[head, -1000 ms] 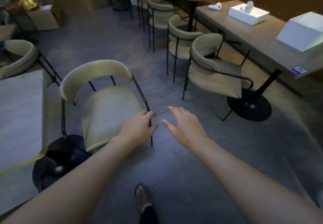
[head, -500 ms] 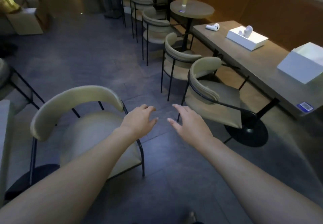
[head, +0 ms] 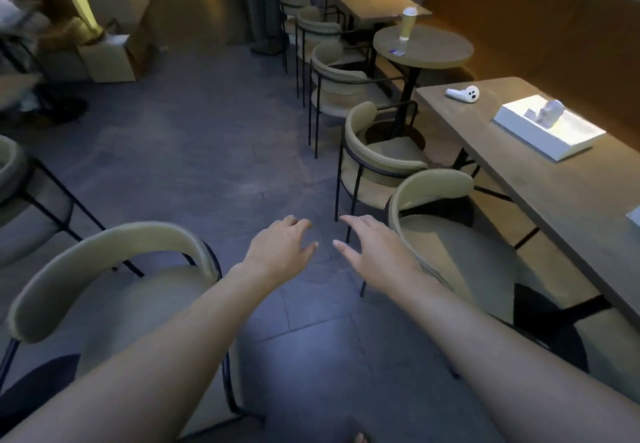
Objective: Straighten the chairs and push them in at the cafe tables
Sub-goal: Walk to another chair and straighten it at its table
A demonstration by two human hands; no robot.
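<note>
Two bare arms reach forward over a grey tiled floor. The left hand (head: 278,247) and right hand (head: 375,252) hover side by side, each grip loose and holding nothing. A cream chair (head: 114,283) stands near left; another cream chair (head: 446,245) sits near right beside the long surface (head: 554,200).

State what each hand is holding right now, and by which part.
Nothing is held. The left hand and right hand both hang open over the floor, between the chair on the left and the chair on the right, touching neither.
</note>
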